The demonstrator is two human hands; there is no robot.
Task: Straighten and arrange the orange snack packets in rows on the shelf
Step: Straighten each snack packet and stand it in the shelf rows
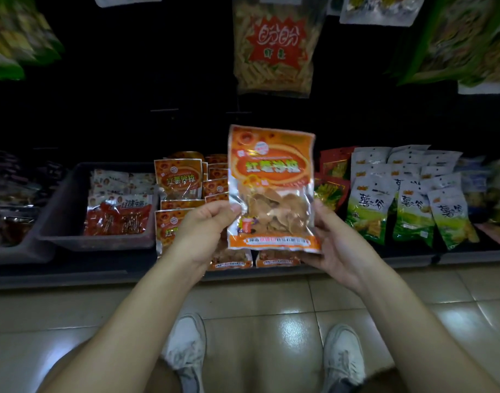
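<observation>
Before the shelf (73,275), orange packet (271,171) upright in pinching grip of left hand (206,231) and right hand (336,251).

Two hands showing: left hand (203,231), right hand (336,248), both gripping one held orange packet (271,188). Behind, shelf orange packets (178,178) lying: at least eight, stack hiding rest. Rightward, green-white packets (365,211) standing: at least eight. One grey tray (61,211) sitting left. Two white shoes (186,344) standing below. One hanging bag (274,46) dangling above.

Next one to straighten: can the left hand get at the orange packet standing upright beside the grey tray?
Probably not yet: the left hand pinches the held packet. Once freed, nothing stands between it and the upright packet.
</observation>
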